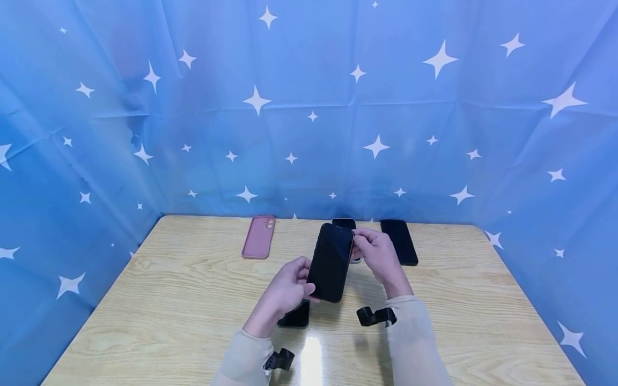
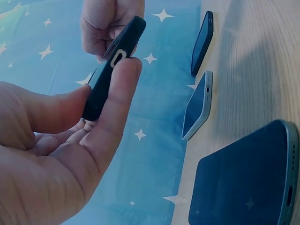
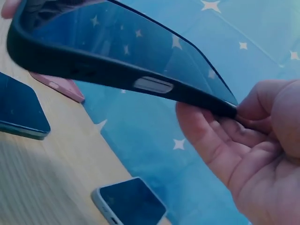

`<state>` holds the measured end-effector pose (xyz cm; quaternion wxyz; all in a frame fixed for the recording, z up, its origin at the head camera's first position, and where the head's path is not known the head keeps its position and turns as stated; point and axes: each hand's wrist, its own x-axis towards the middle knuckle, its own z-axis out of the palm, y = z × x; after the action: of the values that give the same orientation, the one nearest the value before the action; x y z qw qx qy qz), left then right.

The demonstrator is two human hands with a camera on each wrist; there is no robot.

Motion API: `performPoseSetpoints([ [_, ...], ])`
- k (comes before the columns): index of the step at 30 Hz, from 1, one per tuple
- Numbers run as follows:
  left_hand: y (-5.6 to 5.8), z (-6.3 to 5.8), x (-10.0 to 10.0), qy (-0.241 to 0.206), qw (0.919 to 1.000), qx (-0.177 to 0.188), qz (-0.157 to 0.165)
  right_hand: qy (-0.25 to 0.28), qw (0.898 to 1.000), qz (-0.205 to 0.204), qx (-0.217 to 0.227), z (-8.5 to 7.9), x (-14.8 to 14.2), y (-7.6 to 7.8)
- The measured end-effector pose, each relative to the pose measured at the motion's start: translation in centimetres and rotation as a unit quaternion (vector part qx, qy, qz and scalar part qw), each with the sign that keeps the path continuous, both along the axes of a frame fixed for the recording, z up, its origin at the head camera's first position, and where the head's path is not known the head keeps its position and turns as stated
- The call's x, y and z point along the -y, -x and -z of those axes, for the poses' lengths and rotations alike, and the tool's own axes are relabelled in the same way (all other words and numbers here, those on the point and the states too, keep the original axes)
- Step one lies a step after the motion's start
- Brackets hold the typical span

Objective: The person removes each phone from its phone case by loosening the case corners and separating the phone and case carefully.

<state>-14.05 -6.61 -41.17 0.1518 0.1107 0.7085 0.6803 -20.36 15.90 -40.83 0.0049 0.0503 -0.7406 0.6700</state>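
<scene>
A phone in a dark case [image 1: 331, 262] is held up above the table, tilted, its black screen toward the head camera. My left hand [image 1: 288, 287] grips its lower left side, thumb at the front edge and fingers behind. At the upper right corner my right hand [image 1: 379, 254] pinches the phone between thumb and fingers. The left wrist view shows the case's bottom edge [image 2: 105, 77] with a port cutout. Along the cased phone's side [image 3: 154, 85] in the right wrist view runs a lighter elongated cutout. Most of the case's back is hidden.
A pink phone case [image 1: 258, 237] lies at the back left. Behind the held phone is a light-framed phone [image 3: 133, 201], partly covered. Another dark phone [image 1: 399, 242] lies at the back right, and one more phone [image 1: 295, 315] sits below my left hand. A starry curtain [image 1: 309, 107] hangs behind the table.
</scene>
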Motion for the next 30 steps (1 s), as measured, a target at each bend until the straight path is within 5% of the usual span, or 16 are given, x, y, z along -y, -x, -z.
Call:
performPoseSetpoints([
  [5,0.2,0.2,-0.1,-0.028,0.9996,0.001,0.006,0.142,0.989,0.017,0.032,0.3,0.5,0.0],
  [11,0.3,0.1,0.2,-0.066,0.9974,0.011,0.027,0.244,0.967,-0.022,0.067,0.2,0.5,0.1],
  [22,0.8,0.0,0.3,-0.052,0.998,0.007,-0.035,0.168,0.983,-0.002,0.069,0.2,1.4,-0.1],
  [30,1.4,0.1,0.4,-0.048,0.9964,-0.001,-0.07,0.062,0.995,-0.049,0.059,0.5,1.9,-1.4],
])
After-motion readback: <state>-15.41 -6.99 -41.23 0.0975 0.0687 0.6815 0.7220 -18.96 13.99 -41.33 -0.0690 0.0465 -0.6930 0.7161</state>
